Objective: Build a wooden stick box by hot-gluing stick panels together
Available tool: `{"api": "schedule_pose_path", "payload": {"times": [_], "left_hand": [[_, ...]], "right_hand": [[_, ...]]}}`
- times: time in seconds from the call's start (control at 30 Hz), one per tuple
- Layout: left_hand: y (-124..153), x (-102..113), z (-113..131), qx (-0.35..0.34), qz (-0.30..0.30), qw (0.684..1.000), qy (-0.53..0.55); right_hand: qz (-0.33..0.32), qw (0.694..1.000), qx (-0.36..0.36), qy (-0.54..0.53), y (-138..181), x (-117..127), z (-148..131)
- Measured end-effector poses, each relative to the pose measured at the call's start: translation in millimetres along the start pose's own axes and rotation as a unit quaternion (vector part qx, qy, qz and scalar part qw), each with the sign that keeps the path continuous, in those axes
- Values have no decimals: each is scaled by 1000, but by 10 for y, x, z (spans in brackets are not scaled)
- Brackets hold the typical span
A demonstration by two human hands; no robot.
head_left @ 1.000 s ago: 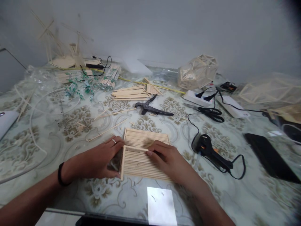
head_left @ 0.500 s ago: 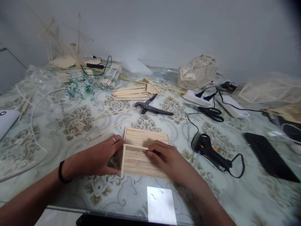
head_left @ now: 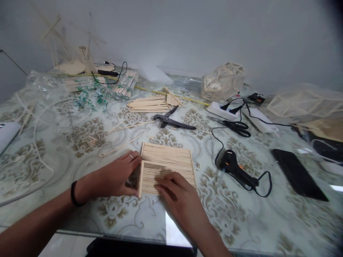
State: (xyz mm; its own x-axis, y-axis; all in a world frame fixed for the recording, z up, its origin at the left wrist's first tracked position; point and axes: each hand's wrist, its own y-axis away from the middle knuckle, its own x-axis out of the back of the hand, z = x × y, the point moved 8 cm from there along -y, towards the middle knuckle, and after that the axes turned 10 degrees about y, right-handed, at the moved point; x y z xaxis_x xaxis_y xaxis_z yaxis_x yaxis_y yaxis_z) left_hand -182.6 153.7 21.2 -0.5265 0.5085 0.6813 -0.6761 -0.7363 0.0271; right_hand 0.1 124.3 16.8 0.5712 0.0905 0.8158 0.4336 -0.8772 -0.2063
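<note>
A flat panel of glued wooden sticks (head_left: 171, 159) lies on the glass table in front of me, with a second stick panel (head_left: 150, 175) standing on edge against its near half. My left hand (head_left: 118, 176) wraps round the left end of that upright panel, thumb at the near corner and a ringed finger at the far one. My right hand (head_left: 178, 200) lies flat on the near right part of the sticks, fingers stretched out and pressing down.
A black glue gun (head_left: 235, 169) with its cord lies right of the panel. Black pliers (head_left: 171, 121), a bundle of loose sticks (head_left: 150, 103), a power strip (head_left: 223, 110), a dark phone (head_left: 296, 175) and stick-frame models (head_left: 222, 82) sit farther back.
My right hand slid from the middle of the panel toward me, onto its near right part. The left hand kept its grip on the left end. The camera shifted slightly.
</note>
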Motion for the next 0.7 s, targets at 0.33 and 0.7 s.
{"api": "schedule_pose_path", "payload": {"times": [0.33,0.7], "left_hand": [[1,11,24,-2,4,1000,-7],[6,10,48,2,0,1000,-11]], "right_hand": [[-2,1000,20,20,-65,-149,-223],[12,1000,26,-8,-70,-388,-309]]}}
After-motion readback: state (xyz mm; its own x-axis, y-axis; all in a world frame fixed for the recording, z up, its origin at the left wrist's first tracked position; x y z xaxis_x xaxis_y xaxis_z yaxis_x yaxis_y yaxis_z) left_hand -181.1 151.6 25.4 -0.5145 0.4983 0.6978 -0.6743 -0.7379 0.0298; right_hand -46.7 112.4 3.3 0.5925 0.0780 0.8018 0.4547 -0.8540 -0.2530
